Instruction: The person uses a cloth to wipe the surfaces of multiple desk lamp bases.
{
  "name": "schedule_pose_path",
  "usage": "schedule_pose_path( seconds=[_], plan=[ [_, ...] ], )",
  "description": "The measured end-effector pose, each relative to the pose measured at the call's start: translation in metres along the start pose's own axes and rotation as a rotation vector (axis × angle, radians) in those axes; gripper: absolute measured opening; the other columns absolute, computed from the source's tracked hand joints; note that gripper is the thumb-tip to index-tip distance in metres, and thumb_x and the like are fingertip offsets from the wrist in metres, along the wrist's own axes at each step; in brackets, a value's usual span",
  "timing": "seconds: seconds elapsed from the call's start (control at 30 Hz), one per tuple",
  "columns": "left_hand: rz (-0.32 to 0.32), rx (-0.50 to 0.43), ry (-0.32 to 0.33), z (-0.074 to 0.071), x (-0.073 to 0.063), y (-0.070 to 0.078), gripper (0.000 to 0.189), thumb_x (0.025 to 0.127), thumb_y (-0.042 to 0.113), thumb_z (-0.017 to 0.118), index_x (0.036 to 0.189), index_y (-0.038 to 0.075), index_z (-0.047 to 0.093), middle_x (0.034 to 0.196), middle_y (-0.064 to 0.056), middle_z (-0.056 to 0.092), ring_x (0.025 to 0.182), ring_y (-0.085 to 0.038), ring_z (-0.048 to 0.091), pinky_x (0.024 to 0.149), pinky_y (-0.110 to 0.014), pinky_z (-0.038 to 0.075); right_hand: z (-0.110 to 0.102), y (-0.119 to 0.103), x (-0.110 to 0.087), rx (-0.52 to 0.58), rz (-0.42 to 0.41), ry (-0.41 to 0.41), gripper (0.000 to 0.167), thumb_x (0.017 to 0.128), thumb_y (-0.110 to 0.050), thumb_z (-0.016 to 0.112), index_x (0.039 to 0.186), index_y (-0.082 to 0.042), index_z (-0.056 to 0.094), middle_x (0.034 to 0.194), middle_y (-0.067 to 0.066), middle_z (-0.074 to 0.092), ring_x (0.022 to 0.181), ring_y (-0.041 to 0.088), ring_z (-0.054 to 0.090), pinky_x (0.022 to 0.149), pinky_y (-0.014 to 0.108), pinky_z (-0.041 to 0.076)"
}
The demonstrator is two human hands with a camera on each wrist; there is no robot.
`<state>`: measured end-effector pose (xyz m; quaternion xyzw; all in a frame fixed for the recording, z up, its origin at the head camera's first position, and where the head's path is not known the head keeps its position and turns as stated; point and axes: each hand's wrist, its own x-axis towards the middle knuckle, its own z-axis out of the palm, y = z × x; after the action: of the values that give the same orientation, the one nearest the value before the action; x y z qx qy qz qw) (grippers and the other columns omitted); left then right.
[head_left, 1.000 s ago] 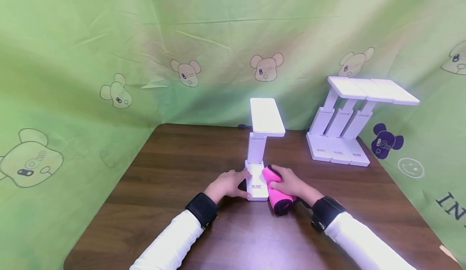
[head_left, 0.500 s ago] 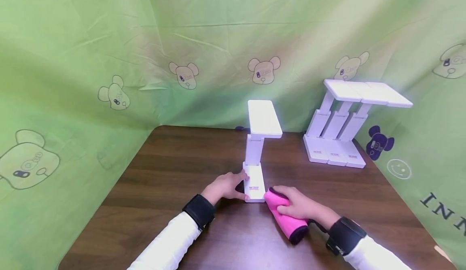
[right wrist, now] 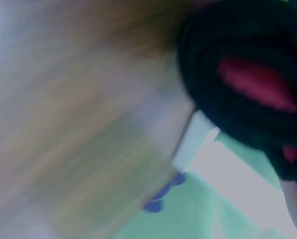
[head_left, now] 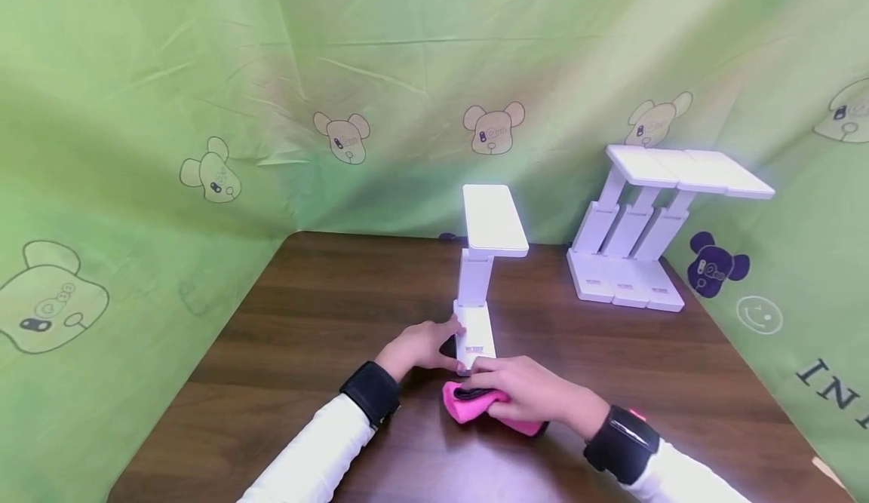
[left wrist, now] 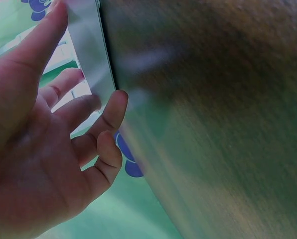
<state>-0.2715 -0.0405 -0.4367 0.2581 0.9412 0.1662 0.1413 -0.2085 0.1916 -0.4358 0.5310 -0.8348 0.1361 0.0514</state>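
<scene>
A white desk lamp [head_left: 494,220] stands upright on the brown table, its flat head at the top. My left hand [head_left: 424,345] holds the left side of its base [head_left: 477,328], with the thumb by the front corner. In the left wrist view, several fingers [left wrist: 116,107] lie bent by the base's grey-looking side [left wrist: 91,55]. Just in front of the base, my right hand [head_left: 523,390] grips a folded pink cloth [head_left: 468,408] with black edging. The right wrist view is blurred and shows the cloth's rolled black end [right wrist: 203,64] close up.
Three similar white lamps [head_left: 627,231] stand side by side at the table's back right. Brown wood [head_left: 326,299] of the tabletop shows to the left. A green curtain [head_left: 400,58] with bear-head prints hangs behind and along both sides.
My right hand has drawn the pink cloth from the base's right side toward the table's front, then left to the front of the base. The left hand stays on the lamp.
</scene>
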Motion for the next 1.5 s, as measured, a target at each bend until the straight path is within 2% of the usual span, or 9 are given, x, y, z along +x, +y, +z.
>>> schedule_pose_path(
  seconds=[0.1, 0.23, 0.33, 0.47, 0.57, 0.67, 0.87, 1.27, 1.5],
  plan=[
    [0.015, 0.003, 0.011, 0.0, -0.001, -0.001, 0.069, 0.084, 0.047, 0.08, 0.142, 0.019, 0.054, 0.133, -0.01, 0.065, 0.113, -0.023, 0.063, 0.094, -0.042, 0.053, 0.001, -0.001, 0.015, -0.087, -0.061, 0.022, 0.043, 0.085, -0.018, 0.077, 0.127, -0.025, 0.069, 0.115, -0.007, 0.062, 0.091, 0.005, 0.06, 0.077, 0.02, 0.052],
    [0.048, 0.009, 0.026, 0.002, -0.002, 0.001, 0.069, 0.088, 0.041, 0.078, 0.146, 0.016, 0.051, 0.136, -0.01, 0.064, 0.117, -0.023, 0.064, 0.096, -0.042, 0.052, -0.005, 0.021, 0.019, 0.057, 0.008, 0.079, 0.044, 0.085, -0.016, 0.074, 0.129, -0.021, 0.068, 0.115, -0.004, 0.065, 0.086, 0.005, 0.059, 0.073, 0.021, 0.051],
    [0.062, 0.009, 0.029, 0.003, -0.002, 0.002, 0.075, 0.087, 0.043, 0.079, 0.149, 0.014, 0.048, 0.138, -0.01, 0.063, 0.119, -0.024, 0.063, 0.099, -0.042, 0.051, -0.011, 0.052, 0.013, 0.246, 0.188, 0.21, 0.042, 0.084, -0.01, 0.073, 0.125, -0.009, 0.068, 0.111, 0.005, 0.069, 0.082, 0.012, 0.063, 0.07, 0.028, 0.054],
    [0.044, 0.01, 0.02, 0.004, -0.002, 0.002, 0.078, 0.083, 0.047, 0.081, 0.147, 0.016, 0.049, 0.139, -0.01, 0.061, 0.118, -0.023, 0.061, 0.1, -0.04, 0.051, -0.01, 0.091, 0.008, 0.307, 0.513, 0.427, 0.044, 0.086, -0.006, 0.072, 0.127, 0.007, 0.062, 0.11, 0.023, 0.069, 0.088, 0.029, 0.067, 0.077, 0.044, 0.057],
    [0.028, 0.006, 0.005, 0.004, -0.001, 0.001, 0.077, 0.082, 0.048, 0.081, 0.146, 0.019, 0.049, 0.139, -0.009, 0.06, 0.115, -0.021, 0.06, 0.099, -0.04, 0.051, -0.005, 0.107, 0.011, 0.307, 0.706, 0.456, 0.051, 0.092, -0.011, 0.07, 0.136, 0.01, 0.056, 0.119, 0.028, 0.066, 0.098, 0.035, 0.064, 0.088, 0.05, 0.053],
    [0.015, -0.007, -0.005, 0.004, -0.001, 0.0, 0.077, 0.082, 0.049, 0.08, 0.146, 0.02, 0.047, 0.138, -0.008, 0.059, 0.114, -0.021, 0.058, 0.099, -0.04, 0.05, 0.0, 0.11, 0.018, 0.348, 0.811, 0.426, 0.053, 0.094, -0.017, 0.069, 0.139, 0.007, 0.054, 0.12, 0.027, 0.066, 0.099, 0.036, 0.063, 0.089, 0.049, 0.052],
    [0.006, -0.005, -0.004, 0.005, -0.001, -0.001, 0.081, 0.083, 0.05, 0.079, 0.149, 0.019, 0.045, 0.143, -0.007, 0.057, 0.119, -0.021, 0.058, 0.102, -0.041, 0.049, 0.005, 0.105, 0.029, 0.325, 0.876, 0.424, 0.055, 0.094, -0.018, 0.069, 0.14, 0.007, 0.054, 0.121, 0.027, 0.064, 0.101, 0.038, 0.061, 0.089, 0.049, 0.052],
    [0.025, 0.027, 0.004, 0.006, -0.001, 0.001, 0.078, 0.084, 0.05, 0.078, 0.148, 0.018, 0.046, 0.144, -0.009, 0.057, 0.121, -0.021, 0.058, 0.102, -0.04, 0.049, 0.006, 0.12, 0.017, 0.33, 1.082, 0.501, 0.046, 0.098, -0.02, 0.06, 0.135, 0.006, 0.057, 0.116, 0.029, 0.066, 0.098, 0.04, 0.061, 0.091, 0.053, 0.051],
    [0.001, -0.01, -0.013, 0.005, -0.001, 0.0, 0.081, 0.084, 0.051, 0.078, 0.15, 0.018, 0.045, 0.148, -0.008, 0.053, 0.123, -0.021, 0.056, 0.104, -0.041, 0.047, 0.013, 0.116, 0.037, 0.328, 1.023, 0.328, 0.044, 0.095, -0.021, 0.065, 0.126, 0.009, 0.061, 0.099, 0.024, 0.066, 0.084, 0.033, 0.063, 0.078, 0.043, 0.054]
  ],
)
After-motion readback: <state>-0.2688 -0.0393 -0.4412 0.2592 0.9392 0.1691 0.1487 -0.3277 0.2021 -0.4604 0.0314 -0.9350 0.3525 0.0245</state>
